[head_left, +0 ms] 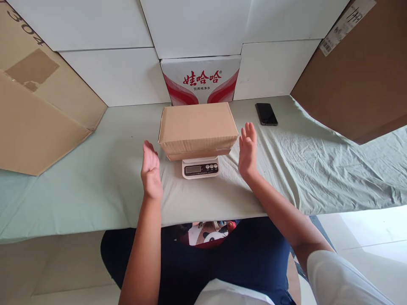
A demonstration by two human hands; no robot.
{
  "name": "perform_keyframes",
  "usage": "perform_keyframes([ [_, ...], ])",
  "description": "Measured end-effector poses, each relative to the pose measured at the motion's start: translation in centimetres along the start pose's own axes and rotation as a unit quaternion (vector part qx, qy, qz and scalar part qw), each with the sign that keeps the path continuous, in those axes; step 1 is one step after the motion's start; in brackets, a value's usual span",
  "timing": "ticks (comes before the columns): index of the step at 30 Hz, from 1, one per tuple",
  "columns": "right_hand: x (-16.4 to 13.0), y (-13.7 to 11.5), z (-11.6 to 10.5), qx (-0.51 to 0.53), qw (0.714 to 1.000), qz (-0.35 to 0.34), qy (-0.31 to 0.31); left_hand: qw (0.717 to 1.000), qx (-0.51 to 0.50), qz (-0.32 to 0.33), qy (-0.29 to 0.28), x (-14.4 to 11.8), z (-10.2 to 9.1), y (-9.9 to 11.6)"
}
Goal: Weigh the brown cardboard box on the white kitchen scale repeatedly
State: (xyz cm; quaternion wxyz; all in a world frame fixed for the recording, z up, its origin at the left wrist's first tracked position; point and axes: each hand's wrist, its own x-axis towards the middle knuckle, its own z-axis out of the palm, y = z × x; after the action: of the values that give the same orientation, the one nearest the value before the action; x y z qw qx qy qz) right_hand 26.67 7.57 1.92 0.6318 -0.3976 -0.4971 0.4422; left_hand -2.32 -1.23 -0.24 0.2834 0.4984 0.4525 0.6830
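— Where is the cardboard box (pixel 197 127) found?
— It is set on the small scale (pixel 200 168), mid-table.
— And the hands?
— The left hand (pixel 150 171) and right hand (pixel 248 150) are held open, flat-palmed, either side of it, nothing grasped.

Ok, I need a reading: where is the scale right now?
Table centre: the scale sits under the cardboard box, between left hand and right hand.

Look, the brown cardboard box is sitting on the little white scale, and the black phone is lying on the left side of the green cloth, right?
Almost. The brown cardboard box does sit on the small white digital scale, but the flat black phone lies on the right side of the pale green cloth, beyond the right hand. The head view shows it.
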Motion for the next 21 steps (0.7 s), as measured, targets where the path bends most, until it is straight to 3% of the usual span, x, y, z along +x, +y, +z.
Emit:
perform_keyframes([
  [5, 2.4, -0.5, -2.0, 0.016, 0.996, 0.01, 0.082, 1.0, 0.003, 0.002, 0.014, 0.1, -0.5, 0.1],
  [10, 2.5, -0.8, -2.0, 0.035, 0.994, 0.013, 0.1, 0.999, -0.036, -0.006, 0.021, 0.0, -0.3, 0.0],
  [16, 0.5, 0.4, 0.0, 0.037, 0.999, 0.035, 0.001, 0.997, -0.061, -0.043, -0.008, -0.2, 0.6, 0.0],
  [21, -1.8, 1.1, 1.8, 0.014, 0.996, -0.009, -0.085, 0.994, -0.045, -0.096, -0.032, -0.8, 1.8, 0.4],
])
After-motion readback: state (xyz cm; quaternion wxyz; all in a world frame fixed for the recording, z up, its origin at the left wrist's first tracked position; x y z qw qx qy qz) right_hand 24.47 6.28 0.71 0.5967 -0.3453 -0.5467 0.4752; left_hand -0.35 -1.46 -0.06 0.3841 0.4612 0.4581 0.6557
